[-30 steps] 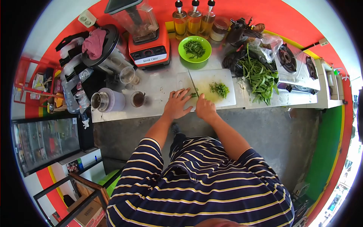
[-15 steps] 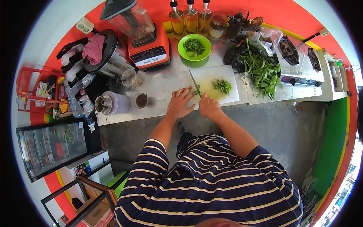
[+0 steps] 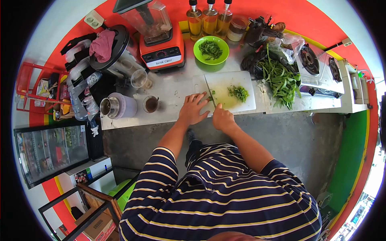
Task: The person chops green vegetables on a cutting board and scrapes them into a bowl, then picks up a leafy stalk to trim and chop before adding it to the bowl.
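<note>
Long, narrow metal knife [image 3: 209, 89] across white rectangular cutting board [image 3: 238, 107], at silver metal desk [image 3: 171, 94]'s front edge.
Right hand [image 3: 223, 119] gripping knife; left hand [image 3: 193, 109] spread beside blade, any hold unclear. Advisable: left fingertips curled back, strokes short and even.

Cutting board [image 3: 227, 81] at worktop's [image 3: 171, 83] front edge, chopped greens [image 3: 239, 94] on its right half; bowl [image 3: 225, 50] behind; blender [image 3: 162, 51] left of bowl; stove [image 3: 320, 79] at right end.
</note>
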Demonstrator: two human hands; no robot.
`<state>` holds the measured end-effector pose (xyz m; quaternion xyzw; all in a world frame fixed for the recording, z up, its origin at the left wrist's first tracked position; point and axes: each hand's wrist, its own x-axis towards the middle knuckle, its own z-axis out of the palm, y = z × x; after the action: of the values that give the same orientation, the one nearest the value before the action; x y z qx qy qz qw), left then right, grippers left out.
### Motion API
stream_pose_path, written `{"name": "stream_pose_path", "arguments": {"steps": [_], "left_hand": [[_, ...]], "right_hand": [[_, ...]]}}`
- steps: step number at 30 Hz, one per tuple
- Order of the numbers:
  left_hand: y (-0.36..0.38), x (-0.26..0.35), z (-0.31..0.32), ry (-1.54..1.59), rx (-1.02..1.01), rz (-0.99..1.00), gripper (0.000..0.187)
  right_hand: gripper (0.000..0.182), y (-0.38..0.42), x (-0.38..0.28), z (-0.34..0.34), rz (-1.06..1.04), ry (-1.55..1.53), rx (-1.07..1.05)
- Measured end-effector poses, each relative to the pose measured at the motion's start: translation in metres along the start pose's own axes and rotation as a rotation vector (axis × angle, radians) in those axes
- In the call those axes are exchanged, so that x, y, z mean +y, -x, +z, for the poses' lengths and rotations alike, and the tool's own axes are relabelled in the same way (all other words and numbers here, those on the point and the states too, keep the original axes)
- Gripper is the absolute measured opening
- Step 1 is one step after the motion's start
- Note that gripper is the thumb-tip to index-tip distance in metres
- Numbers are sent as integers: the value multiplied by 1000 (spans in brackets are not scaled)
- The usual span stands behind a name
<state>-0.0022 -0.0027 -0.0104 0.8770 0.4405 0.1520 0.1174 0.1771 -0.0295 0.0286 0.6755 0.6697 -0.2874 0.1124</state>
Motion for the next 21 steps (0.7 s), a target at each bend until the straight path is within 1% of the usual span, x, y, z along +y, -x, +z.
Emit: {"name": "stream_pose_path", "arguments": {"steps": [2, 5, 8, 12, 14, 17, 21], "left_hand": [[0, -1, 0, 13, -5, 2, 56], [0, 0, 2, 4, -4, -3, 56], [1, 1, 1, 0, 2, -5, 56], [1, -1, -1, 20, 10, -22, 57], [1, -3, -2, 31, -6, -7, 58], [1, 0, -2, 12, 12, -8, 58], [1, 0, -1, 4, 13, -20, 56]], "right_hand": [[40, 0, -3, 8, 12, 54, 26], [38, -12, -4, -8, -15, 12, 23], [36, -6, -4, -23, -26, 14, 5], [35, 5, -2, -3, 6, 62, -19], [34, 2, -2, 9, 15, 63, 20], [34, -9, -4, -9, -3, 2, 10], [36, -8, -1, -16, -5, 15, -26]]}}
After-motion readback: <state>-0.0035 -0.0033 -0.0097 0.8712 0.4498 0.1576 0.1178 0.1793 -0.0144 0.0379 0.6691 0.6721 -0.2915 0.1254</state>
